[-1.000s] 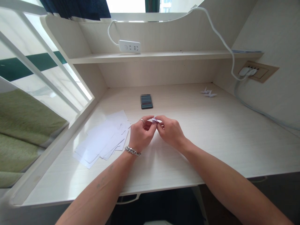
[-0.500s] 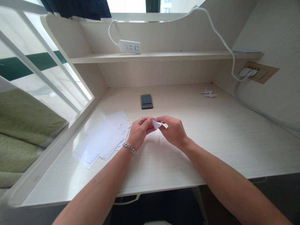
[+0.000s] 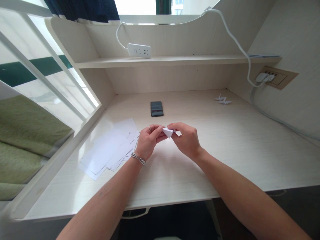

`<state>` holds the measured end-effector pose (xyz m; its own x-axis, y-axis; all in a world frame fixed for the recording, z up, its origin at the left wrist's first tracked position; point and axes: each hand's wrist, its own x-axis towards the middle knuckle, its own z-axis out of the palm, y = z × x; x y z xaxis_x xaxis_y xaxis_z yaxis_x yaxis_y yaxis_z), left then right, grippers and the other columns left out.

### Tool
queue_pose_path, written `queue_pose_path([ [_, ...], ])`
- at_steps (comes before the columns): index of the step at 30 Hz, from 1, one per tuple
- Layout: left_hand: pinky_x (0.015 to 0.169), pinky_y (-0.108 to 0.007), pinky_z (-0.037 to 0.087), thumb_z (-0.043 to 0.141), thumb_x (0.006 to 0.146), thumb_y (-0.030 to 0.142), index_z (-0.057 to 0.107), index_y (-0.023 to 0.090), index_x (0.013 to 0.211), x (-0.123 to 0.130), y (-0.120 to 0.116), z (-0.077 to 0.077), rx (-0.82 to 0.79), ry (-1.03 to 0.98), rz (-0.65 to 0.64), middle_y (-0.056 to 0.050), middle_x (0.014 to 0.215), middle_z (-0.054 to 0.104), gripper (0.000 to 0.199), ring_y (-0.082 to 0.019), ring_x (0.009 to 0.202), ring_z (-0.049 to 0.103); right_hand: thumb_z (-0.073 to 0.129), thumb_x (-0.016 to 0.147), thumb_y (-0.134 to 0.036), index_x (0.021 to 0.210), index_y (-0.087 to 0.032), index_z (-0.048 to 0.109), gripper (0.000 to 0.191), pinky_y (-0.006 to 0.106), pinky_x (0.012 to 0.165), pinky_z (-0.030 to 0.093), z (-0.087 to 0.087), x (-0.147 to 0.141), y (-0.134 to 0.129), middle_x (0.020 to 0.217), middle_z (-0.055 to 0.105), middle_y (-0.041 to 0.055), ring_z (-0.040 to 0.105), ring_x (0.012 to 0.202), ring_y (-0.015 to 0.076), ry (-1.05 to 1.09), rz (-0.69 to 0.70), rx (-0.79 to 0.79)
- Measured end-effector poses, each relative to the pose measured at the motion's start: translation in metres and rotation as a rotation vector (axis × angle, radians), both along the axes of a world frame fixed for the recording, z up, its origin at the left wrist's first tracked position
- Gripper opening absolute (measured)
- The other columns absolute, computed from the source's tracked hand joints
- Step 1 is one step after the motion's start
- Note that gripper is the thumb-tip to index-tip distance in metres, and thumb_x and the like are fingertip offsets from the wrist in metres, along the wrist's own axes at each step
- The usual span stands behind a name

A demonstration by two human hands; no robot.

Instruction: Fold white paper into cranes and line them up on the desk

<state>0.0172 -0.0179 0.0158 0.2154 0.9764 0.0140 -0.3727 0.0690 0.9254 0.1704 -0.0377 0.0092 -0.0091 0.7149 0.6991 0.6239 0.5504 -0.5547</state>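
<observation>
A small piece of folded white paper (image 3: 168,132) is held between my two hands, just above the desk. My left hand (image 3: 149,140), with a ring and a chain bracelet at the wrist, pinches its left end between thumb and fingers. On the other side, my right hand (image 3: 185,138) grips the right end with thumb and forefinger. Part of the fold is hidden behind the fingers. White paper sheets (image 3: 110,146) lie loosely stacked to the left of my left hand. Two small folded paper cranes (image 3: 224,101) sit far back on the right.
Beyond my hands lies a dark phone (image 3: 157,109) on the pale desk (image 3: 240,143). A white power strip (image 3: 139,50) rests on the shelf (image 3: 175,60). Its white cable (image 3: 237,45) hangs down at the right to a wall socket (image 3: 278,77). White rails (image 3: 45,75) border the left side.
The folded paper has shifted and turned slightly between my fingers, showing more of its face. My right hand has moved a little to the right; the left is nearly unmoved.
</observation>
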Motion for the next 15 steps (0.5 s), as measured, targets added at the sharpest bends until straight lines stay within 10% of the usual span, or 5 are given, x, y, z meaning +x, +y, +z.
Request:
queue_pose_path([
  [15, 0.073, -0.032, 0.058, 0.086, 0.061, 0.029, 0.066, 0.011, 0.082, -0.005, 0.006, -0.004, 0.017, -0.002, 0.105, -0.004, 0.075, 0.071, 0.034, -0.014, 0.071, 0.067, 0.074, 0.072, -0.029, 0.090, -0.016, 0.067, 0.023, 0.032, 0.067, 0.059, 0.007, 0.002, 0.011, 0.080, 0.073, 0.0057, 0.070, 0.074, 0.0190, 0.698, 0.314, -0.596],
])
